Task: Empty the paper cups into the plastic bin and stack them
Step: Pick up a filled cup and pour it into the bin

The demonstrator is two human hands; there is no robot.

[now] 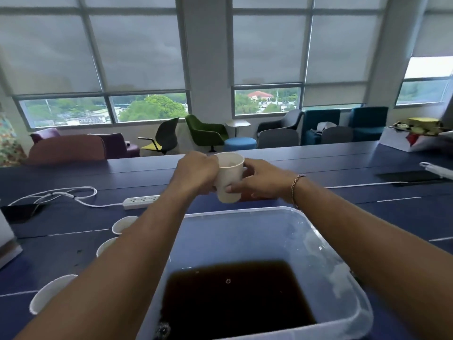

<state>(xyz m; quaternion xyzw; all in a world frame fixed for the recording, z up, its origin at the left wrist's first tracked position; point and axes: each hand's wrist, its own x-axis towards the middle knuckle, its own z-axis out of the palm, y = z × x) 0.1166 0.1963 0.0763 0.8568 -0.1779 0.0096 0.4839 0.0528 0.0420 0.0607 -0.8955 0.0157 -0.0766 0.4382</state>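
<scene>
Paper cup [229, 177] upright between left fingers [210, 182] and right fingers [247, 170]

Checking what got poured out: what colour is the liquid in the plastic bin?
Dark brown liquid, seen in the head view, inside the plastic bin.

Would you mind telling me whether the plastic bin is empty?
Not empty: the plastic bin holds dark brown liquid across its near floor.

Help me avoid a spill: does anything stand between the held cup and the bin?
Nothing visible does. The left hand and right hand hold the paper cup just beyond the far rim of the plastic bin, and the bin has no lid.
</scene>
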